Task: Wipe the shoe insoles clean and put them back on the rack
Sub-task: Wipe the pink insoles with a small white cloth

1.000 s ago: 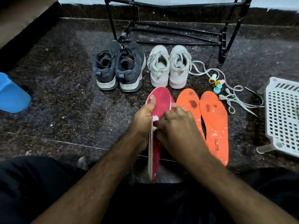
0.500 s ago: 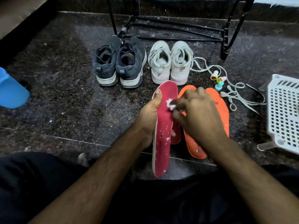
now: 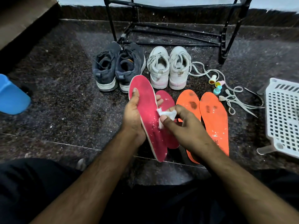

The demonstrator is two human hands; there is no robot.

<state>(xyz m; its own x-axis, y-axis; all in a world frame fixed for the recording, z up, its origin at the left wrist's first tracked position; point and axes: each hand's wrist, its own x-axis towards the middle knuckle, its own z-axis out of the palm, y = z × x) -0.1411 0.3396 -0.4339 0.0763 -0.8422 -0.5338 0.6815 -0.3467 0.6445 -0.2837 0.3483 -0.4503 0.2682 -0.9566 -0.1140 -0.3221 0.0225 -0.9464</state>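
Nearest: dark trousers across the bottom, both forearms reaching fwd over the dark speckled floor.

L hand grips a red insole, thumb on its top face near the toe, fingers curled round behind; insole is lifted, tilted, heel end toward the person. White flecks on its surface.

R hand pinches a small white wipe between thumb and fingers, wipe touching the held insole's right edge at mid-length.

2nd red insole lies flat on the floor just behind/right of the held one, partly hidden by it.

Right of that, two orange insoles lie side by side, touching, dark stains near the toes, white specks lower down.

Further: black shoes left, white shoes right, heels toward the person, laces trailing right past three small coloured caps.

White basket at right edge, blue object at left edge.

Farthest: black rack by the wall, lowest bars bare.
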